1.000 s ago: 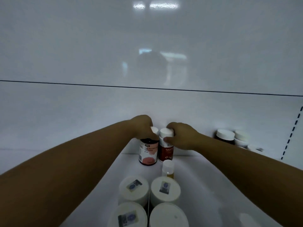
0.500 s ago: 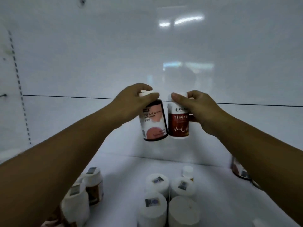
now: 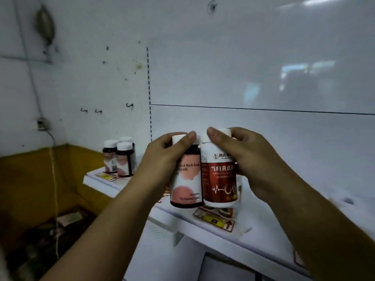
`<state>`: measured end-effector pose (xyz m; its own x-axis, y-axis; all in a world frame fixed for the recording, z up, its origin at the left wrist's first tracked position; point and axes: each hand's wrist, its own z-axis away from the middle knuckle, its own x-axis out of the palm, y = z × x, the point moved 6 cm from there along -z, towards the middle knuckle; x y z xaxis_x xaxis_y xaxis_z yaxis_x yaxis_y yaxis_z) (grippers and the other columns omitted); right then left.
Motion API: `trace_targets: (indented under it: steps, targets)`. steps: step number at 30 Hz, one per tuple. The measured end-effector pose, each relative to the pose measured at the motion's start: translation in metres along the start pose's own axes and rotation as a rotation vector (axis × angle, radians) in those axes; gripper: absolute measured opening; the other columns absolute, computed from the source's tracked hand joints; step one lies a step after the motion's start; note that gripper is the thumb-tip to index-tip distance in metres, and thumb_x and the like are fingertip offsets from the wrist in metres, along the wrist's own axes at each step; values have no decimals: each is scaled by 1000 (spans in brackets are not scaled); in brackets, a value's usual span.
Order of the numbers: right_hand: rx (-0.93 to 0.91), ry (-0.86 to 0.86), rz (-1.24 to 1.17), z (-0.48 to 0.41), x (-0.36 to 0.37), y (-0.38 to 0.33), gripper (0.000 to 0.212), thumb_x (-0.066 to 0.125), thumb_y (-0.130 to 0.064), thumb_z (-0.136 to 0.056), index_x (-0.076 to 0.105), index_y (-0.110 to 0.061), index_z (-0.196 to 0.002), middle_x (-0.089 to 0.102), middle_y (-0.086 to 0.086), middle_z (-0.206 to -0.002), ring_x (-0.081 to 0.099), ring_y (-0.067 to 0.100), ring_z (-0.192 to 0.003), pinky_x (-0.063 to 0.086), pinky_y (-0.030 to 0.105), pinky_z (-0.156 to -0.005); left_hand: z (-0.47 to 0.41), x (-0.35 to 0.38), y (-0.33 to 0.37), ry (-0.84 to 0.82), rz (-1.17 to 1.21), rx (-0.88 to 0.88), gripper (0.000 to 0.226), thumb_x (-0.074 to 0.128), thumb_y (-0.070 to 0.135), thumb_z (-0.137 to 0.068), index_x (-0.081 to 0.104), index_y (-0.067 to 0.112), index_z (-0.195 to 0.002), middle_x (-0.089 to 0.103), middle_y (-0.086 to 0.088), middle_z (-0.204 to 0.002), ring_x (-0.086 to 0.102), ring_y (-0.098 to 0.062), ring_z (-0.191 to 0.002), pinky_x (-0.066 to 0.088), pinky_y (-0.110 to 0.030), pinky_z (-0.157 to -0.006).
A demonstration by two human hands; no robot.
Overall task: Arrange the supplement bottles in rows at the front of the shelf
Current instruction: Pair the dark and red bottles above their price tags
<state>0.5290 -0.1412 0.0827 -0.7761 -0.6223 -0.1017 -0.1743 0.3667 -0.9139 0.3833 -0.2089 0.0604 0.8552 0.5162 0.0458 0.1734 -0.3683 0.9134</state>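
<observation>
Well left of the yellow price tag (image 3: pixel 215 219) stand three dark bottles (image 3: pixel 119 157). Just above the tag, the left hand (image 3: pixel 160 161) grips the pink-label bottle (image 3: pixel 187 181) and the right hand (image 3: pixel 249 159) grips the red-label bottle (image 3: pixel 220 179), the two bottles touching side by side. Best to lower both together, labels forward, just behind the tag.

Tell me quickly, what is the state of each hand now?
Left hand: grips the pink-label bottle.
Right hand: grips the red-label bottle.

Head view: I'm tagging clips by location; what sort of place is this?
Probably a shop or pharmacy: white shelf with a price tag at its front edge, matching supplement bottles grouped further along.
</observation>
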Motion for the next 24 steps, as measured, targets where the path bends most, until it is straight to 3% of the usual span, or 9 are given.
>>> trace_targets:
  steps: [4,8,11,16,24]
  targets:
    - [104,-11,-150,16,78,36,59,73,-58,-50,68,-22,-96,76,0,-90,72,18,-82,56,40,-75,28,-71,-25,57,65,-76,40,75,47,-56,74,24,-89,76,-5,-92,73,-25,-84,60,-33,-66]
    - [153,-20,-171,22,132,56,57,72,-56,-51,69,-25,-99,76,-5,-94,71,12,-86,53,35,-76,45,-121,-45,61,99,-127,41,75,46,-55,74,26,-90,76,-5,-93,73,-25,-86,59,-36,-69]
    - [171,-5,-200,22,156,67,60,73,-54,-50,68,-24,-101,75,-5,-97,71,13,-89,53,36,-80,49,-147,-62,98,124,-163,57,77,47,-52,70,19,-102,75,-7,-97,71,-27,-90,57,-43,-80]
    - [241,-16,-247,11,183,87,55,73,-45,-53,66,-19,-101,76,-2,-93,72,13,-84,56,21,-61,40,-176,-87,86,146,-208,62,79,46,-52,68,19,-107,74,-9,-101,70,-30,-93,54,-51,-86]
    - [162,36,-271,-44,171,90,50,71,-42,-53,67,-19,-97,76,-4,-86,72,11,-75,52,16,-51,-24,-172,-87,40,95,-162,67,78,47,-49,67,20,-109,75,-5,-101,71,-23,-92,56,-41,-79]
